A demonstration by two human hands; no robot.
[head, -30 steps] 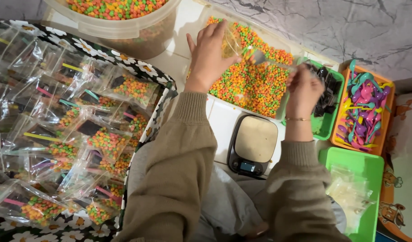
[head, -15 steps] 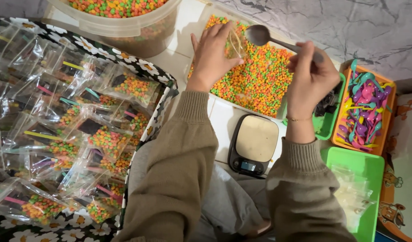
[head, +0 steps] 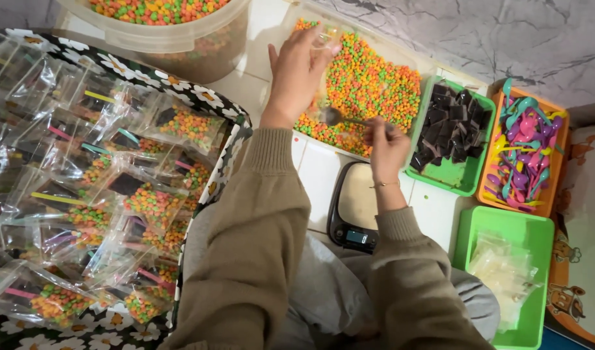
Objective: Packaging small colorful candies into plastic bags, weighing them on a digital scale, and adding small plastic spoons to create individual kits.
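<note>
Near the upper middle of the frame, the left hand is pinching a small clear bag above the tray of coloured pellets while the right hand, fingers closed, is dipping a metal spoon into them, so this looks like the scooping step, with a steady lift to the bag's mouth needed next.
</note>
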